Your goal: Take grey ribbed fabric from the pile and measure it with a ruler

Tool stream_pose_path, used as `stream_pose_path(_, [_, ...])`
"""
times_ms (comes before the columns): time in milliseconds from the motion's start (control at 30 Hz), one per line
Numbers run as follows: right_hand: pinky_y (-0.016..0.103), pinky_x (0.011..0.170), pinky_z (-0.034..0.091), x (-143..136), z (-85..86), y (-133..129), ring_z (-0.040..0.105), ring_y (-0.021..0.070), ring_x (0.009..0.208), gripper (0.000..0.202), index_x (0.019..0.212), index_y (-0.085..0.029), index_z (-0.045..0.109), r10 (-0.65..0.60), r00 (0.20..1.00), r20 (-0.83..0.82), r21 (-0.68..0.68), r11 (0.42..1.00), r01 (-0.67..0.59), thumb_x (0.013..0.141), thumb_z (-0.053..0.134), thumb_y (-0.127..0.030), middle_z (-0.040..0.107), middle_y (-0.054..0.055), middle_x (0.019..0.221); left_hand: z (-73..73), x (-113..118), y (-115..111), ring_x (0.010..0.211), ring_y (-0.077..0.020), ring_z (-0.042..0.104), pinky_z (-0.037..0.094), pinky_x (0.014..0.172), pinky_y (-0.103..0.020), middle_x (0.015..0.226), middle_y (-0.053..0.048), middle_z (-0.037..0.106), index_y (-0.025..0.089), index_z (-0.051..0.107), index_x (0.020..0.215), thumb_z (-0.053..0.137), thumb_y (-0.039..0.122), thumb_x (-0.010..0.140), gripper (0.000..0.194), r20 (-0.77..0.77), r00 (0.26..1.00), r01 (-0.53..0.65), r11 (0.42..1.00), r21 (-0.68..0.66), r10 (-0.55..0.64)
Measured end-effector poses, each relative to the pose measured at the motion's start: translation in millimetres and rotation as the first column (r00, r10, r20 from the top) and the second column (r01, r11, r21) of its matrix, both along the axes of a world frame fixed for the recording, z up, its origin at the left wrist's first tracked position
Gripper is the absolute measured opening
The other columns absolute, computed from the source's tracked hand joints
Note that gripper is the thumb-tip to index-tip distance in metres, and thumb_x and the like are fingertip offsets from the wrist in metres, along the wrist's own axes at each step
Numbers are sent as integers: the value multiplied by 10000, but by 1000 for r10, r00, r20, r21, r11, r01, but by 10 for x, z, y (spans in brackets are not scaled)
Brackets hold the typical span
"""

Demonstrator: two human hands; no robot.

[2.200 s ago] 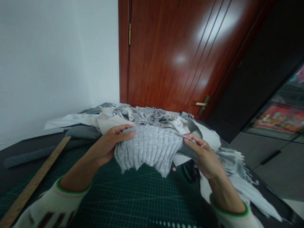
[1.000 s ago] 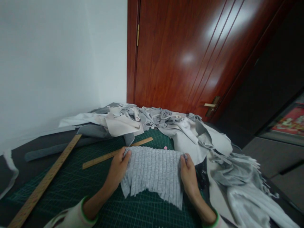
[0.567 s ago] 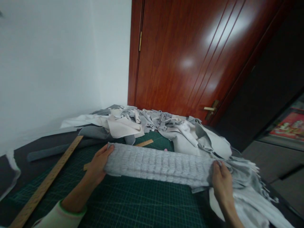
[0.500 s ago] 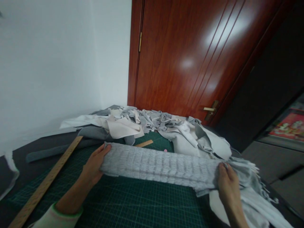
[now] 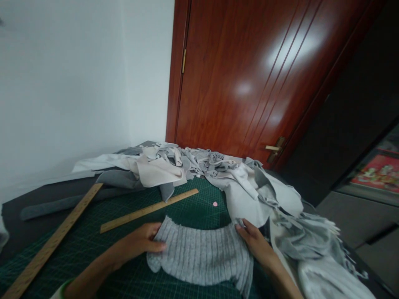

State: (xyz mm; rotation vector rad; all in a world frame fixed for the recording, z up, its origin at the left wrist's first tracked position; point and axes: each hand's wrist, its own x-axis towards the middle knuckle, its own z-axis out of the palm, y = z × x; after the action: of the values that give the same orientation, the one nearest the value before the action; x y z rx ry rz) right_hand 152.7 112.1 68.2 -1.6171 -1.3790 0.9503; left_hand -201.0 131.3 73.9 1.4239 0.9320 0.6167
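A grey ribbed knit fabric piece hangs slack between my two hands, just over a green cutting mat. Its left edge is pinched between the thumb and fingers of my left hand. At the upper right corner, my right hand closes on the knit, and that side droops lower toward the mat. The ribs run up and down, and the top edge sags in the middle. Beyond the cloth, a short wooden ruler and a small pink disc lie on the mat.
A long wooden ruler runs along the left. Grey and cream fabric scraps heap up at the back, and more white and grey cloth piles at the right. Behind stand a white wall and a reddish wooden door.
My hands have come closer together and lower. The knit, stretched taut before, has gone slack and narrower, with its ribs bunched. More of the short ruler shows.
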Motion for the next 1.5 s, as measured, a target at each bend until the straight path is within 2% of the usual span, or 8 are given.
stream_pose_path(300, [374,990,423,169,-65,-244,639,258,1086,539,1047,-256,632,342,817,-464,-122,889,-441,601,894,-407,716,27,1054,-218,19,-37,975,-294,661,489,820,-335,926,-17,760,200,743,966,586,645,821,494,-117,974,-180,976,120,194])
stream_pose_path(500, [269,771,374,146,-45,-239,532,163,793,491,733,-192,614,229,912,-341,-150,944,-293,576,870,-581,603,-25,745,-211,95,-137,736,-264,643,473,666,-312,664,5,668,191,676,687,578,737,750,558,-199,952,-206,967,151,234])
stream_pose_path(767, [236,535,352,48,11,-320,408,105,573,578,923,-232,524,46,984,-170,-88,994,-61,703,663,-747,517,-66,693,-22,182,-171,1119,-324,640,416,1061,-427,1136,-91,731,198,623,1026,316,620,885,541,-205,850,-396,846,357,485])
stream_pose_path(1000, [249,461,375,198,-227,-348,469,125,492,447,1057,-187,490,257,935,243,-307,935,-178,721,631,-445,523,-65,614,-376,-75,-203,930,-304,727,524,877,-422,1021,-85,758,132,421,1409,530,478,801,708,-482,794,-196,906,376,372])
stream_pose_path(1133, [504,947,546,29,-97,-377,677,341,1067,447,1255,-84,556,109,739,665,-19,991,-129,881,488,-319,688,218,1145,-412,-35,-282,1097,-322,687,523,975,-490,1290,-186,666,89,357,1479,480,426,891,688,-486,623,-130,694,708,613])
stream_pose_path(1233, [541,1158,419,-314,-44,-407,486,343,1400,537,1429,-49,484,206,636,743,42,935,-352,995,349,-335,537,234,1474,-371,171,-353,1334,-285,559,487,1085,-450,1456,-155,580,146,396,1472,457,393,986,549,-416,697,91,504,859,584])
stream_pose_path(1367, [554,1150,381,-689,-296,-400,288,343,1487,639,1542,-3,309,374,389,842,-13,734,-679,1040,359,-394,297,235,1606,-494,387,-422,1383,-224,514,492,1087,-374,1547,-82,501,213,89,1610,521,367,1004,760,-461,760,362,291,886,458])
stream_pose_path(1500, [600,1028,502,-619,-635,-346,377,357,1416,861,1560,-91,-205,67,307,949,173,704,-688,1036,391,-426,358,242,1547,-696,324,-399,1380,-277,514,452,1107,-446,1549,-105,488,202,-44,1611,562,439,979,908,-460,707,399,234,887,538])
